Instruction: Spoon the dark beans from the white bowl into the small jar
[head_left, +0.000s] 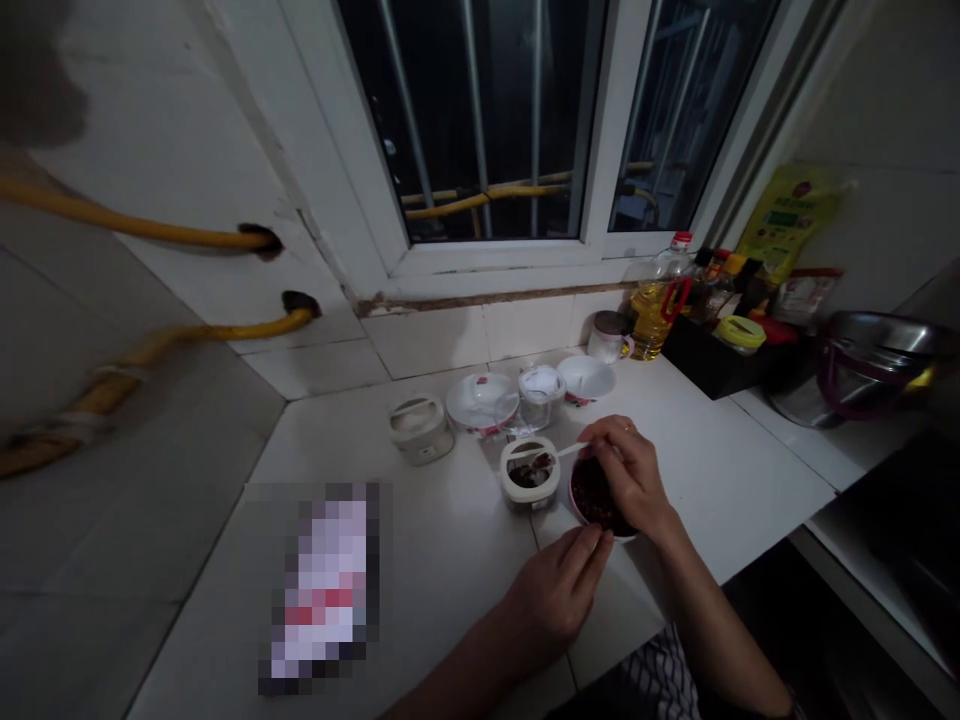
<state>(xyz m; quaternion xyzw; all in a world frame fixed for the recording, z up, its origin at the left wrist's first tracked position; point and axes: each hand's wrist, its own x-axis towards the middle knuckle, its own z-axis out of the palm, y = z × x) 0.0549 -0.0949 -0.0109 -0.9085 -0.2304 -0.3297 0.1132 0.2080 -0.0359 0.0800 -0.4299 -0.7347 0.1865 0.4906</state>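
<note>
Both hands at work: R hand [634,470] grips a white spoon [572,450], its tip at the top of the pale-rimmed jar [531,501]; L hand [559,590] has fingers together at the bowl's [573,500] near rim, can't tell if gripping. Bowl, w/ dark contents, sits on my tabletop [442,530], just R of the jar.

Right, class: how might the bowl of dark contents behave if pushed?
The bowl would probably slide fairly easily, since the countertop looks smooth. Being open-topped, it may spill its dark contents if tipped. The left hand at its edge would likely steady it.
</note>
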